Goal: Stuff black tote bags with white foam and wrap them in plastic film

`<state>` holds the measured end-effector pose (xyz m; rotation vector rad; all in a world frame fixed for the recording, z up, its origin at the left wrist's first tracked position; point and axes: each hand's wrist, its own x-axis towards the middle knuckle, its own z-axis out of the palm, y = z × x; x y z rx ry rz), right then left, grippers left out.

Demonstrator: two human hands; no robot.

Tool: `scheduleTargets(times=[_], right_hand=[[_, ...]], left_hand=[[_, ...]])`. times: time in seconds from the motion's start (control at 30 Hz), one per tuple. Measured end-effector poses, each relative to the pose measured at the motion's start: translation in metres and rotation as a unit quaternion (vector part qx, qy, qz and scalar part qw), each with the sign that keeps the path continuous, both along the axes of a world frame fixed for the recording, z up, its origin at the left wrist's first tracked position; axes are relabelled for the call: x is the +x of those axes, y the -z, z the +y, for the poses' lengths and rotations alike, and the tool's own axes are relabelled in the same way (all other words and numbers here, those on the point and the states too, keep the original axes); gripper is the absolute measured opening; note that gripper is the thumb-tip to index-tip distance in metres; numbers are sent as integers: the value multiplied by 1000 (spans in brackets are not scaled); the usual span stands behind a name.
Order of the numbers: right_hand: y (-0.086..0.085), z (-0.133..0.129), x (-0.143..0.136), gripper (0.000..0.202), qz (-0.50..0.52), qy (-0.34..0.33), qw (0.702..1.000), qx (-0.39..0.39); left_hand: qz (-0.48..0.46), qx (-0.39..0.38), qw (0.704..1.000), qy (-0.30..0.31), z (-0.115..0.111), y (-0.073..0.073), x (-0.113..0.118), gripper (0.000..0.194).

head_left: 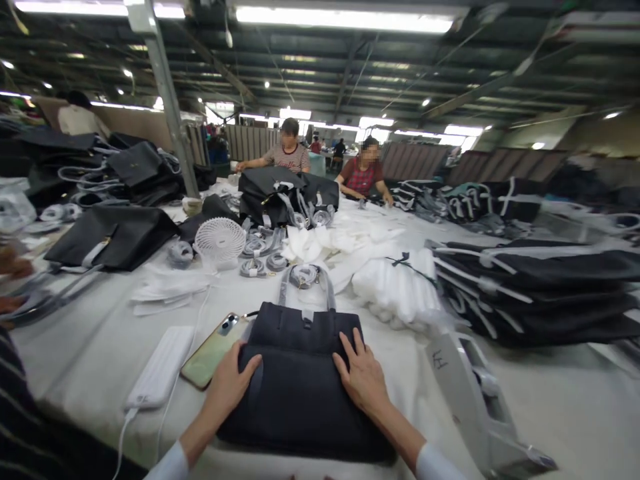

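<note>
A black handbag (pixel 305 400) lies flat on the table in front of me, its clear-wrapped handles (pixel 330 291) pointing away. My left hand (pixel 233 380) is at the bag's left side, thumb over the front and fingers along the edge, partly hidden. Spread on the upper right of the bag are the fingers of my right hand (pixel 363 373), palm down. Close by my left hand lies a green phone (pixel 210 353). A white power bank (pixel 161 367) with a cable is farther left. To the right of my right hand is a grey tape dispenser (pixel 473 400).
Behind the bag stand a small white fan (pixel 220 241), coiled wrapped straps (pixel 254 268) and white padding rolls (pixel 395 287). Black bags (pixel 545 293) are stacked at right; another bag (pixel 115 237) lies left. Two co-workers (pixel 364 175) are across the table.
</note>
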<state>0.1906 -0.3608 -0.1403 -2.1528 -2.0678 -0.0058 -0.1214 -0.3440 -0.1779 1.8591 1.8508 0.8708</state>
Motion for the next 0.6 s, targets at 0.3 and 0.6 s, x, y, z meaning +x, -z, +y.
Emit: scheduleTargets(times=[0.3,0.6], right_hand=[[-6,-6,3,53,72,23,997,0],[-37,12,26,37,107,70,990,55]], left_hand=[[224,248,927,174,-12,-23,84,57],[252,291,907,171,3,71,132,46]])
